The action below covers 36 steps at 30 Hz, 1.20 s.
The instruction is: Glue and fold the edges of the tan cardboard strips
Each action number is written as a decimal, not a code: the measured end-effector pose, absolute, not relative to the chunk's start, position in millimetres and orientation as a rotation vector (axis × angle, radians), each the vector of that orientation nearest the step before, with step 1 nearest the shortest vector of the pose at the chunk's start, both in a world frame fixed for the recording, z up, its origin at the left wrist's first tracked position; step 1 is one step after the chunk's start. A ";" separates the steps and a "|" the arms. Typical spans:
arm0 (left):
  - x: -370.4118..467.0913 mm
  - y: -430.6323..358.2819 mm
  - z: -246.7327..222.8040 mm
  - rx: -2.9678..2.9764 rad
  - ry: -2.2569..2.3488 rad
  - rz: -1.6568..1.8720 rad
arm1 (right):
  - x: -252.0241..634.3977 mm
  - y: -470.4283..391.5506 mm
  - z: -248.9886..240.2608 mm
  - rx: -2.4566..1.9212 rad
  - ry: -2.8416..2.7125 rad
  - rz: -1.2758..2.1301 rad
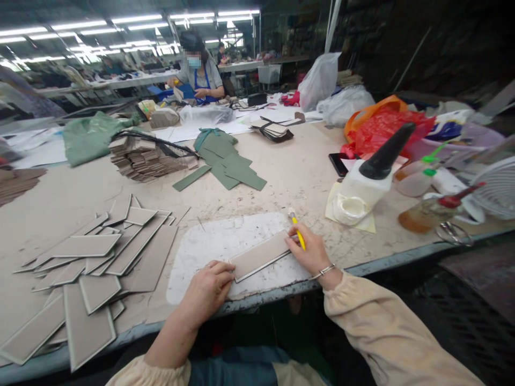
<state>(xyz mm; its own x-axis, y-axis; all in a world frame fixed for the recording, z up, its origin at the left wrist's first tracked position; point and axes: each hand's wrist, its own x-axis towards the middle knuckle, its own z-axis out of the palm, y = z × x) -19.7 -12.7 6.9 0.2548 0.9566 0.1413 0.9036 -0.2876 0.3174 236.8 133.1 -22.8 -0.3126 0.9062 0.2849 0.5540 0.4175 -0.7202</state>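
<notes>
On a white board point(193, 252) at the table's front edge lies a flat beige rectangular panel point(259, 254) with a pale edging. My left hand point(213, 284) is closed at the panel's left end, its fingers bent onto the corner. At the other end, my right hand point(309, 249) grips a slim yellow-handled tool point(298, 233) and touches the panel with its fingers. The tool's whitish tip points away from me; its exact kind is unclear. Left of the board, similar edged panels point(86, 246) lie in a loose, overlapping heap.
Green strips point(229, 163) and a bundle of brown pieces point(140, 155) lie farther back. On the right stand a white bottle with a black nozzle point(368, 179), an amber bottle point(422, 214) and a small fan point(497, 185). A masked co-worker point(201, 75) sits across the table.
</notes>
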 end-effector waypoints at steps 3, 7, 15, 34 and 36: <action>-19.4 -12.0 7.3 2.347 1.748 0.472 | 237.2 133.7 -24.3 -1.229 -2.014 0.656; -19.4 -11.6 7.1 2.334 1.748 0.458 | 237.2 133.8 -22.9 -1.229 -2.046 0.636; -18.4 -11.7 7.6 2.336 1.765 0.433 | 235.8 132.9 -20.3 -1.244 -2.120 0.552; -17.0 -10.6 2.9 2.421 1.812 0.355 | 215.9 81.7 -3.4 -0.689 -2.455 0.438; -16.8 -10.7 2.4 2.422 1.807 0.349 | 208.5 71.9 -12.2 -0.597 -2.497 0.540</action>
<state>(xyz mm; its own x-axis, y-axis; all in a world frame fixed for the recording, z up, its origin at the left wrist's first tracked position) -16.8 -10.7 2.4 0.2699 0.9550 0.1231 0.9323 -0.2911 0.2147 208.5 71.9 -12.2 -0.7724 0.5063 0.3835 0.3026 0.8242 -0.4787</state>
